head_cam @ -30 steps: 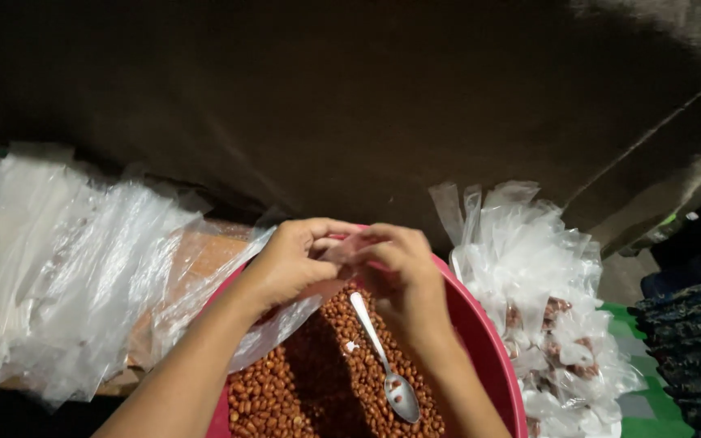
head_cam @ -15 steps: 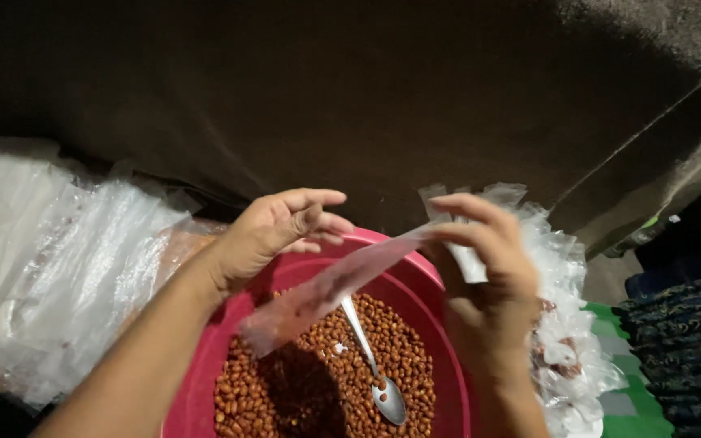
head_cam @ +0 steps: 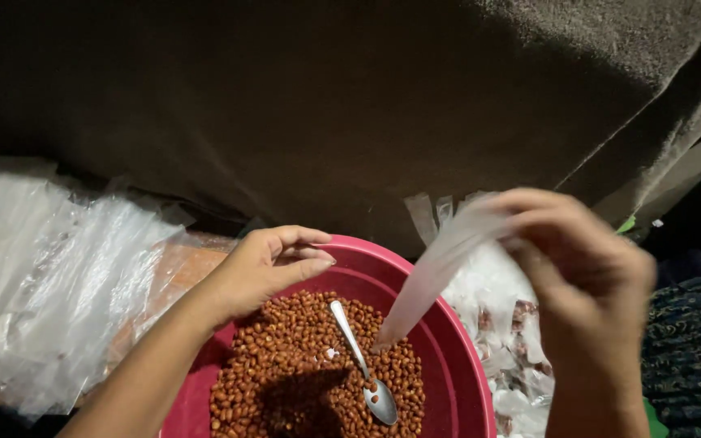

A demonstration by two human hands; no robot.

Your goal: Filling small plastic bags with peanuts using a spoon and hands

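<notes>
Currently: R hand [head_cam: 586, 276], right of frame, fingers pinched shut on the upper end of a small clear plastic bag [head_cam: 436, 272]. Bag hangs diagonally down-left from the grip; its lower tip sits just above the peanuts [head_cam: 285, 365], approx. centre-bottom of frame, near the spoon handle. Can't tell if the tip touches the nuts.

L hand [head_cam: 265, 268], centre-left, fingers loosely curled, thumb near forefinger, holding nothing. It hovers over the near-left rim of the pink basin [head_cam: 456, 381]; contact w/ rim not clear.

Basin at bottom centre, filled w/ red-brown peanuts. Metal spoon [head_cam: 363, 365] lies on the nuts, bowl end toward bottom of frame, handle pointing up-left.

Left of frame: loose stack of empty clear plastic bags [head_cam: 50, 276] spread over a brownish surface. Lower right, just beside basin, behind R hand: pile of small filled packets [head_cam: 501, 324], some showing dark contents. Far right edge: dark patterned cloth [head_cam: 691, 341]. Upper frame: dark grey surface, dim.
</notes>
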